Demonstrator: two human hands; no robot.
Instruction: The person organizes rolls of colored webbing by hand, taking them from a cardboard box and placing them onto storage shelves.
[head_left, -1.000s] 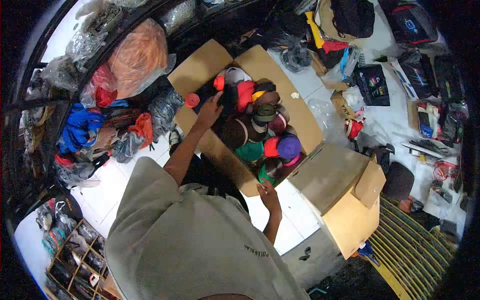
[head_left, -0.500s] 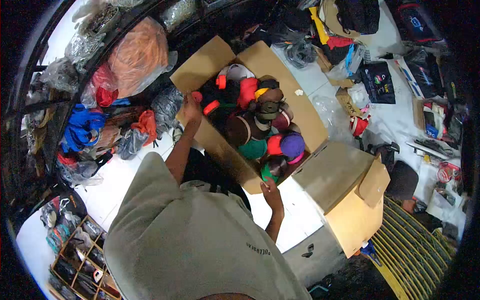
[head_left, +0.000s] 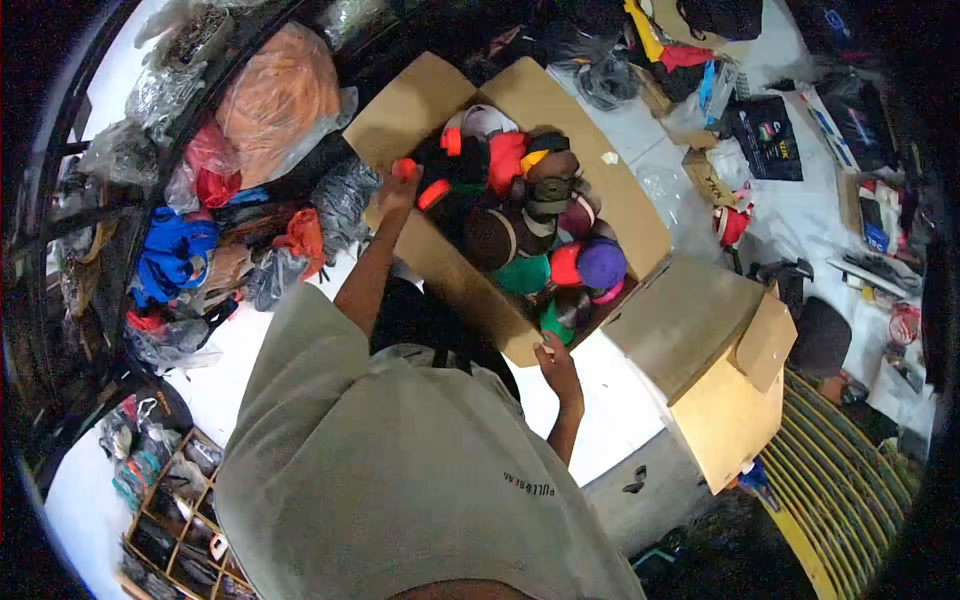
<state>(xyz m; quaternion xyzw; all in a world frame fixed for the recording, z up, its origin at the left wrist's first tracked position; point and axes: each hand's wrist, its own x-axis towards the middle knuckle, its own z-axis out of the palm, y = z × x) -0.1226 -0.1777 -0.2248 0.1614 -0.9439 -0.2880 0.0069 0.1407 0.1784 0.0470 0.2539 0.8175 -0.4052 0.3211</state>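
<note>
An open cardboard box (head_left: 460,275) full of rolls of webbing or tape lies tilted in front of my body. At its left corner, my left hand (head_left: 397,192) is closed on the box wall, with a small red roll (head_left: 405,168) right at the fingertips. My right hand (head_left: 556,362) pinches the near corner of the box, close to a green roll (head_left: 556,316). Purple (head_left: 601,262), red (head_left: 506,162), brown and black rolls are heaped inside.
Plastic-wrapped bundles, one orange (head_left: 280,95), lie at the left. A divided wooden tray (head_left: 178,540) is at lower left. Right of the box are a grey case-like surface (head_left: 665,320), a cardboard piece (head_left: 728,420) and yellow slats (head_left: 840,480). Bags litter the white floor.
The view has shifted slightly, so the box and both hands appear a little higher and further right. Both hands keep their places on the box.
</note>
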